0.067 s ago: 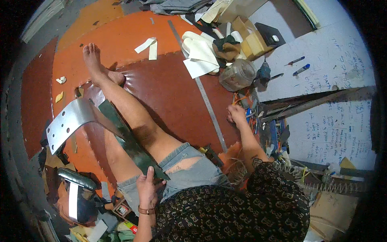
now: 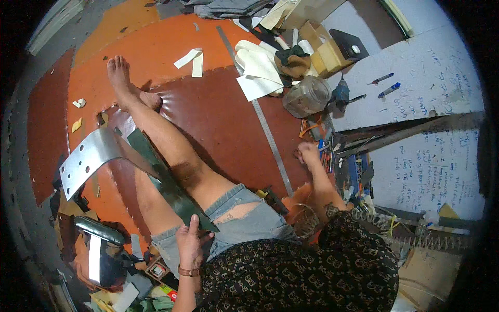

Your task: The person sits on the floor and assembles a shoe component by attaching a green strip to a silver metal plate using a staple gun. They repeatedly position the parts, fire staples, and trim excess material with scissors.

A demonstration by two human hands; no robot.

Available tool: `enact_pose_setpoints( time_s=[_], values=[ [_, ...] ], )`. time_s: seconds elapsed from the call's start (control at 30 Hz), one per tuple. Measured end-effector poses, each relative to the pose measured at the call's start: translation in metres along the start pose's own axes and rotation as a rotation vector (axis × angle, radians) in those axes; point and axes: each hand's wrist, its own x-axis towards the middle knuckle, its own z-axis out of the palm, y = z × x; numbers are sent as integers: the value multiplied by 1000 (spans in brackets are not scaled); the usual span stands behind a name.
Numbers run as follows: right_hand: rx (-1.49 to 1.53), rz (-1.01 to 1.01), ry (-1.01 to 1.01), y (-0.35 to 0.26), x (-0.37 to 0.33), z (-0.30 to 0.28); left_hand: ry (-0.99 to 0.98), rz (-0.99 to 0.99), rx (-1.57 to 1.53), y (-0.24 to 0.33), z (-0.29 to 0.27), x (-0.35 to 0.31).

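My left hand is closed on the near end of a dark green, leather-like strip, thumb on top. The strip lies slantwise over my bare legs. Against its far part rests a bent silver metal plate with several holes, curving out to the left; whether the two are joined I cannot tell. My right hand is over the edge of a heap of small tools, fingers curled in. What it holds, if anything, is hidden. Just beyond it lies an orange-handled tool.
A long steel ruler lies across the brown mat. Beyond stand a clear plastic jar, a drill-like tool and white sheet pieces. Two pens lie on the written-on white board. A padded black piece is at left.
My right hand has drawn back slightly toward me, away from the orange-handled tool, which now shows more fully. My left hand, the strip and the metal plate stay nearly still.
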Motion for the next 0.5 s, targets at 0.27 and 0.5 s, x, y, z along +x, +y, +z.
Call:
enact_pose_setpoints(
  time_s=[0.27,0.5],
  values=[
    [4,149,275,157,-5,-18,105,-25,81,16,17,-18],
    [150,410,191,109,60,-8,-40,-78,-16,16,15,-8]
  ],
)
